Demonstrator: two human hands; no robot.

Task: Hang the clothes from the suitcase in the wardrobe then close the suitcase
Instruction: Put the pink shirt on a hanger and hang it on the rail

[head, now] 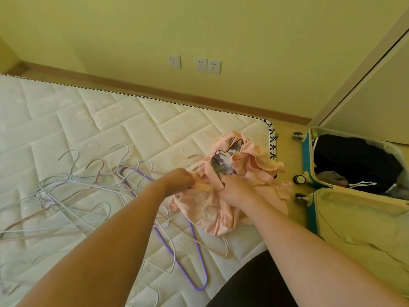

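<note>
A crumpled pink shirt with a dark cartoon print lies at the right corner of the bare mattress. My left hand pinches the shirt's left edge. My right hand grips a fold in its middle. A purple wire hanger lies partly under the shirt, its hook toward the wall. On the floor to the right the open suitcase holds black and grey clothes; its lined lid lies flat nearer to me.
Several white, pink and pale blue wire hangers are tangled on the mattress at the left. The wardrobe door stands behind the suitcase at the right. Wall sockets sit low on the yellow wall.
</note>
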